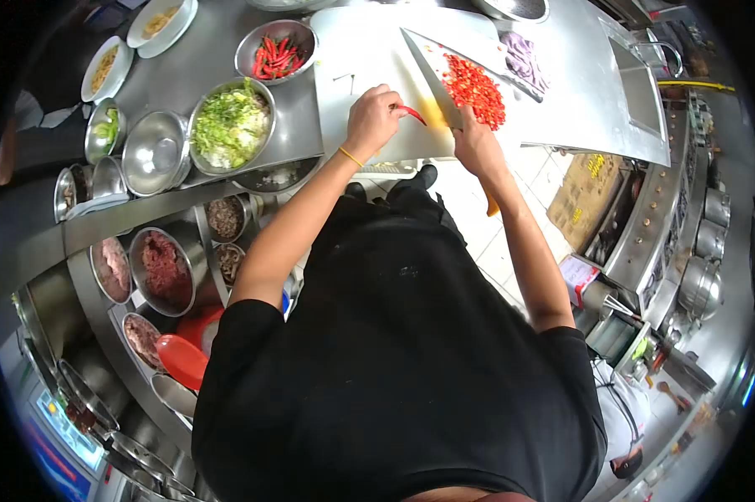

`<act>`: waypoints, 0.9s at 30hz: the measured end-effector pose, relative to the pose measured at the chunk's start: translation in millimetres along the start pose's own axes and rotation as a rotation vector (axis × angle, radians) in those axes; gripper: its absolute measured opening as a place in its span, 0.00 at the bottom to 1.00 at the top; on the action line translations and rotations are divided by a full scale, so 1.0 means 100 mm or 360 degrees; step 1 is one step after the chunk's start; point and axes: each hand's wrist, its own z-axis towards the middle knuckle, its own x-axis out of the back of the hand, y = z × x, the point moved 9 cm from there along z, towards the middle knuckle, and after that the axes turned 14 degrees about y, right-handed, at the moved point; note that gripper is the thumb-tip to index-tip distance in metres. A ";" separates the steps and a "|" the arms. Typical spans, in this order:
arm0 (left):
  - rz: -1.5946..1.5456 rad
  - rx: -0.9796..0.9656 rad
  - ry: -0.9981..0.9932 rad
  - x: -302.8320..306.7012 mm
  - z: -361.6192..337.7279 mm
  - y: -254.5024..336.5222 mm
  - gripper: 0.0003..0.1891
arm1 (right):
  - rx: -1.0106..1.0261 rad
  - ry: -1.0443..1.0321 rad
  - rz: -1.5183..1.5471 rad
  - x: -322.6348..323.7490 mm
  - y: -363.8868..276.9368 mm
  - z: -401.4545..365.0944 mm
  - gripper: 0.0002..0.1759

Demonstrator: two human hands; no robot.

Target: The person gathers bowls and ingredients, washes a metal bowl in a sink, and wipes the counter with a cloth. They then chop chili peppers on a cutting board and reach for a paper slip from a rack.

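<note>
My left hand [373, 124] pinches a whole red chili pepper [412, 114] over the white cutting board [348, 50]. My right hand [478, 146] is closed on the handle of a cleaver [428, 74], its broad blade pointing away from me across the board. To the right of the blade lies a heap of chopped red chili [475, 90]. Behind the heap rests a second knife [519, 84] with a dark handle, lying slantwise. A yellowish wet patch [432, 112] shows on the board between my hands, and small green stem bits [344, 79] lie left of the blade.
A metal bowl of whole red chilies [277, 54] and a bowl of chopped greens [232, 125] stand left of the board. Sliced purple onion [524, 60] sits at the right, before a sink [641, 88]. Bowls of meat [164, 268] fill a lower shelf; a stove [657, 217] is at right.
</note>
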 end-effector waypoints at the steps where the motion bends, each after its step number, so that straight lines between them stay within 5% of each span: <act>1: -0.0020 0.0009 0.0000 -0.06 -0.06 -0.03 0.06 | 0.0019 -0.0027 -0.0054 0.02 -0.05 0.00 0.12; 4: 0.0018 -0.0239 0.0024 -0.06 -0.16 0.05 0.04 | -0.0017 -0.0253 -0.0218 -0.06 -0.06 -0.06 0.14; 11: 0.0001 -0.0177 0.0046 -0.14 -0.18 0.05 0.05 | -0.0053 -0.0376 -0.0209 0.04 -0.14 -0.17 0.16; 14: -0.0034 -0.0205 0.0047 -0.19 -0.20 0.04 0.05 | -0.0058 -0.0121 -0.0090 -0.32 -0.05 -0.11 0.14; 27: -0.0025 -0.0213 0.0102 -0.17 -0.12 0.04 0.04 | -0.0049 -0.0173 -0.0097 -0.41 -0.12 0.09 0.14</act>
